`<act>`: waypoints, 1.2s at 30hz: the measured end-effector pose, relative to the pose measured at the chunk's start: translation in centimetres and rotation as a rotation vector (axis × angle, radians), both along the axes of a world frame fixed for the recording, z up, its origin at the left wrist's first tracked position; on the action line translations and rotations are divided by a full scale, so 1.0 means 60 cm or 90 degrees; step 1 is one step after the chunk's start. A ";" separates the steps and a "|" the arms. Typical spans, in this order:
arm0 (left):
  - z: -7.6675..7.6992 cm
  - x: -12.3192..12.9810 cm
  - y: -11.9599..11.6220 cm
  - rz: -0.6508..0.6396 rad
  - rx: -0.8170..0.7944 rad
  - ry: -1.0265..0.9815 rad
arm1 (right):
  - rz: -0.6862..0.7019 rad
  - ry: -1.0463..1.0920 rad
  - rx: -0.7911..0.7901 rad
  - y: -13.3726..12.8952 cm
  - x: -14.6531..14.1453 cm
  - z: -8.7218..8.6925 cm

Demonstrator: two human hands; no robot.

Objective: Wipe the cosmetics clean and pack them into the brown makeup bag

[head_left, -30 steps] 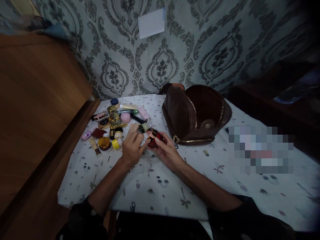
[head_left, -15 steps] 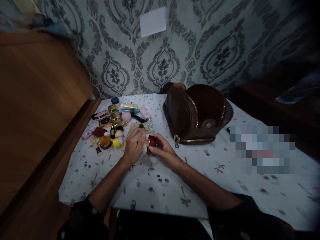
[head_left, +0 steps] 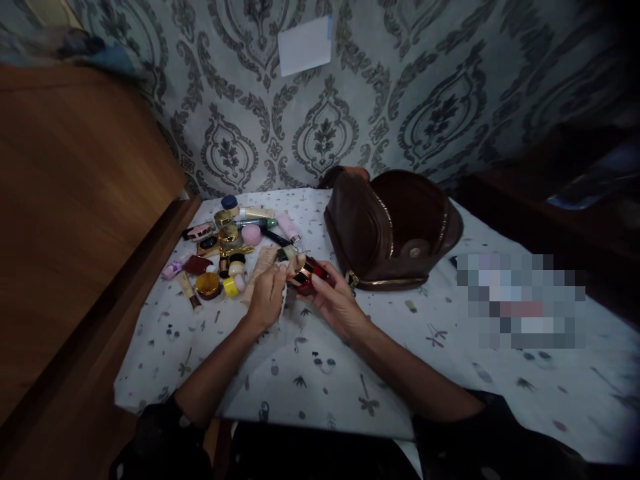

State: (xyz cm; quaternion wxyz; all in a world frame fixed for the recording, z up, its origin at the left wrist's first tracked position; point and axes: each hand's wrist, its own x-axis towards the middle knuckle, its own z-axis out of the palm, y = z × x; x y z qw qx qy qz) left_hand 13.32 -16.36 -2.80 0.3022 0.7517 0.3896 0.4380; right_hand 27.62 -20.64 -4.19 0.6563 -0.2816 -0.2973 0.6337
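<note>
Head view: gold band [head_left: 302, 272] of the red bottle [head_left: 307, 283] just swung clear, right hand [head_left: 339, 305] gripping, left hand [head_left: 267, 293] pinching white tissue [head_left: 285, 299]; handling looks unfinished

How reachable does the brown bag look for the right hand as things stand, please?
Probably yes: the open brown bag sits beyond the right hand with nothing visible between them, though that hand's grip on a red container may hinder it.
</note>
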 end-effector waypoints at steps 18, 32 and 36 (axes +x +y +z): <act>-0.001 -0.001 -0.008 0.000 0.185 0.112 | -0.275 -0.342 0.115 0.001 0.002 -0.005; 0.022 -0.010 -0.008 -0.032 0.218 0.093 | -0.227 -0.478 0.107 0.007 0.011 -0.022; 0.030 -0.016 0.006 0.020 0.150 0.055 | -0.126 -0.407 0.104 -0.001 0.007 -0.010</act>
